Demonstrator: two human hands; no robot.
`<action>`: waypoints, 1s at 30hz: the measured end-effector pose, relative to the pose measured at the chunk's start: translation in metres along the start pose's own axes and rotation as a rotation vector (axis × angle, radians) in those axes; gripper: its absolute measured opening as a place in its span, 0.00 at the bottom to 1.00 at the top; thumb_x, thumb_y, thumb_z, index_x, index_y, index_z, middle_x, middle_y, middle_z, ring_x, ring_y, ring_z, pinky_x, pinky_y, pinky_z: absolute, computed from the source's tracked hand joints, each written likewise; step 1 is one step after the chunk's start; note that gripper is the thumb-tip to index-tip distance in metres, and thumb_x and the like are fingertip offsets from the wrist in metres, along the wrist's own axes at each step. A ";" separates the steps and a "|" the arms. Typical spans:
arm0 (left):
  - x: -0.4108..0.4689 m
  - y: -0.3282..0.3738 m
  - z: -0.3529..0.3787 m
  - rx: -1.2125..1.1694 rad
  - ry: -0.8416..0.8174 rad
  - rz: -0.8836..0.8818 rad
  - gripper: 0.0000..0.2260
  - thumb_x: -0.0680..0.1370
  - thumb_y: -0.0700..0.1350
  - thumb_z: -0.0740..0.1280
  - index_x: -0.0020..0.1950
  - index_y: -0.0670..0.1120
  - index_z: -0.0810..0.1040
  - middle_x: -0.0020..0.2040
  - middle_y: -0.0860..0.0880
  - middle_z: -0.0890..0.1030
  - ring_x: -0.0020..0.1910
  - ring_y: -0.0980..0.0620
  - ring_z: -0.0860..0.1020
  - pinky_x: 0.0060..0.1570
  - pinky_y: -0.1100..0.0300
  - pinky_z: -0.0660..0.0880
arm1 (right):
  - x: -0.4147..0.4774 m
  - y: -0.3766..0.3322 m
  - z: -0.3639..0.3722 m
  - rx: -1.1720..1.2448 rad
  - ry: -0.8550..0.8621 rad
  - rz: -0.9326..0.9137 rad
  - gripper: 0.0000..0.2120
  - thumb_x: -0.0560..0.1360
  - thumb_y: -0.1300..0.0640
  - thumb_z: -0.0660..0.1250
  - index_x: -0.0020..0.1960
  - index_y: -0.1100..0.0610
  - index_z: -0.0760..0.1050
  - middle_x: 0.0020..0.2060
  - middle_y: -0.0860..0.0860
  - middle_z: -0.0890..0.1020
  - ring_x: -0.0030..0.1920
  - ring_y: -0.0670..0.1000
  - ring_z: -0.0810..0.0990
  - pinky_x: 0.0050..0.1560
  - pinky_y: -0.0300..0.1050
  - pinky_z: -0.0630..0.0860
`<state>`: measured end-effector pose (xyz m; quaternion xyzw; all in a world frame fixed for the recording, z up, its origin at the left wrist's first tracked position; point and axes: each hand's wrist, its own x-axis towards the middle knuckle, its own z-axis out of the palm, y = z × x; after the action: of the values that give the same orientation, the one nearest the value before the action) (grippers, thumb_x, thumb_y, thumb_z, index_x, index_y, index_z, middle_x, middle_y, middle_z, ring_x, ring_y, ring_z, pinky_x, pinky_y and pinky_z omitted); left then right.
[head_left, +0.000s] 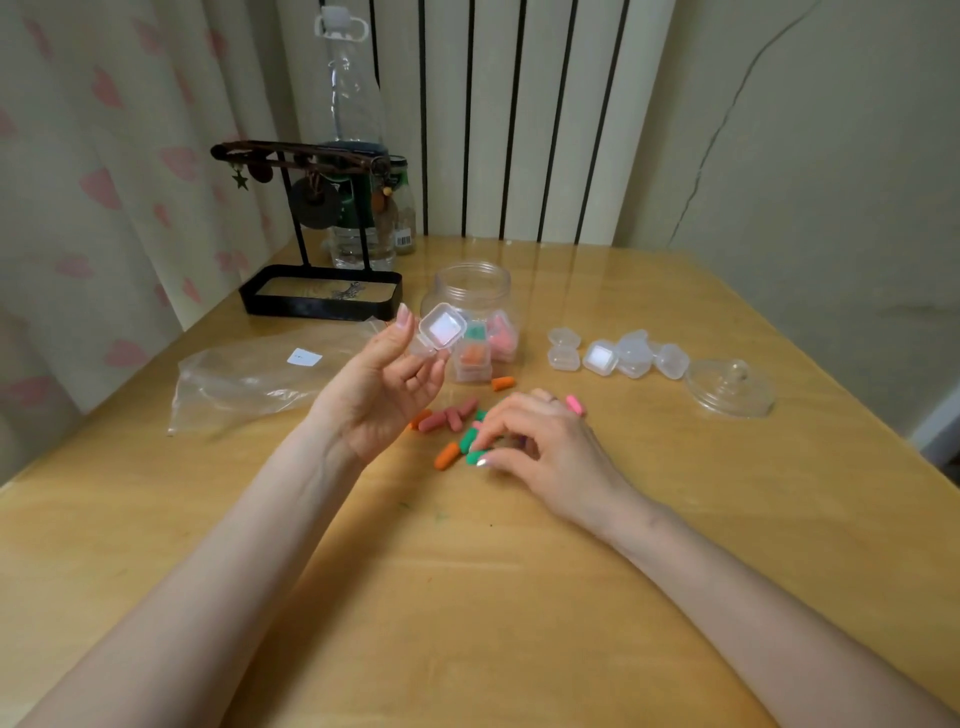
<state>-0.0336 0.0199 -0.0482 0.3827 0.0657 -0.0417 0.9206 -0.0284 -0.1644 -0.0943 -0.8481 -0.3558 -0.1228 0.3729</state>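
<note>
Left hand (387, 387) holds an open box (439, 330) lid-up, ready for filling; right hand (540, 441) pinches a green earplug (475, 456) mid-table (467, 597).

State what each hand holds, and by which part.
The left hand grips a small clear box by its base, lid open. The right hand pinches a green foam piece at one end.

- The right hand (540, 441) covers part of the loose coloured plugs (447, 418). The green plug (474, 457) it pinches shows only in part.
- Fingers of the left hand (387, 384) hide the base of the small clear box (440, 330).
- The white label (303, 357) on the plastic bag (244, 379) is too small to read.
- Both forearms run off the bottom edge.
</note>
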 end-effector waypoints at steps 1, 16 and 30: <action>0.000 0.000 0.000 0.014 -0.001 -0.010 0.16 0.72 0.49 0.68 0.57 0.46 0.74 0.51 0.42 0.80 0.41 0.53 0.79 0.43 0.64 0.79 | 0.004 0.002 0.000 -0.035 0.026 -0.033 0.03 0.68 0.60 0.72 0.41 0.56 0.81 0.47 0.46 0.83 0.49 0.41 0.71 0.53 0.29 0.61; 0.002 -0.007 0.003 0.126 0.031 -0.030 0.13 0.73 0.53 0.67 0.54 0.47 0.75 0.40 0.46 0.77 0.36 0.55 0.77 0.44 0.65 0.77 | 0.005 0.011 0.009 -0.183 0.009 -0.100 0.07 0.67 0.57 0.74 0.41 0.54 0.76 0.44 0.44 0.83 0.49 0.50 0.73 0.52 0.48 0.70; -0.002 -0.012 0.006 0.448 -0.041 -0.022 0.24 0.70 0.54 0.68 0.59 0.39 0.74 0.42 0.42 0.83 0.35 0.51 0.80 0.33 0.64 0.79 | 0.011 -0.002 -0.021 -0.007 0.330 -0.023 0.05 0.66 0.65 0.71 0.41 0.59 0.76 0.36 0.35 0.73 0.38 0.46 0.73 0.34 0.34 0.72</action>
<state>-0.0362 0.0070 -0.0521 0.5760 0.0404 -0.0731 0.8131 -0.0213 -0.1727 -0.0735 -0.8135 -0.2990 -0.2659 0.4220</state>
